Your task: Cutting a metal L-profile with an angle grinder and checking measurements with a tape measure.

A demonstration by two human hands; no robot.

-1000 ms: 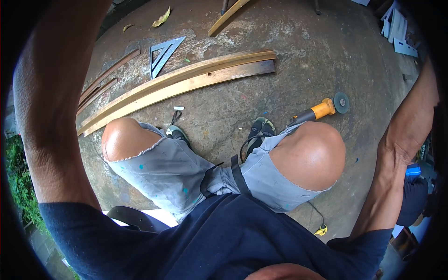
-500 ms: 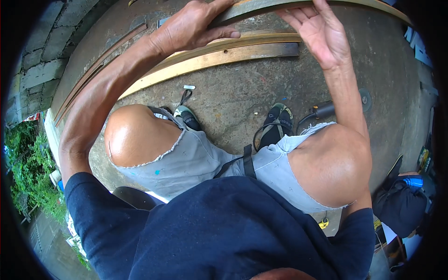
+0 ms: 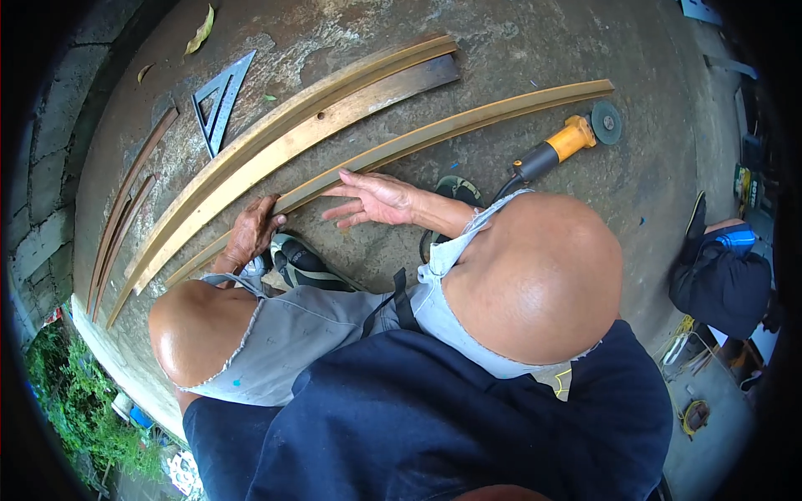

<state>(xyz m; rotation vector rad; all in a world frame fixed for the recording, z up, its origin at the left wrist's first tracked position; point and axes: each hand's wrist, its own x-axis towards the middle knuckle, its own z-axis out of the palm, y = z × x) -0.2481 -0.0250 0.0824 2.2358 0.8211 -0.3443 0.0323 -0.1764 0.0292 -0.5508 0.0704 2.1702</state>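
Note:
A long, narrow wooden strip with a grooved edge lies slantwise on the concrete floor in front of my feet. My left hand is closed round its nearer left part, beside my left knee. Palm turned up and fingers spread, my right hand is just on the near side of the strip's middle; its fingertips come close to the wood, and I cannot tell whether they touch. Beyond the strip lie a pale board with a small hole and a darkened end, and another wooden strip against it.
A yellow and black angle grinder with its disc rests past my right knee, its cord running toward my foot. A blue triangular square lies at the far left, near thin brown strips. A block wall borders the left side.
The wooden strip has come down from raised in front of me to the floor. Both hands have lowered toward my knees, and the view now takes in more floor ahead.

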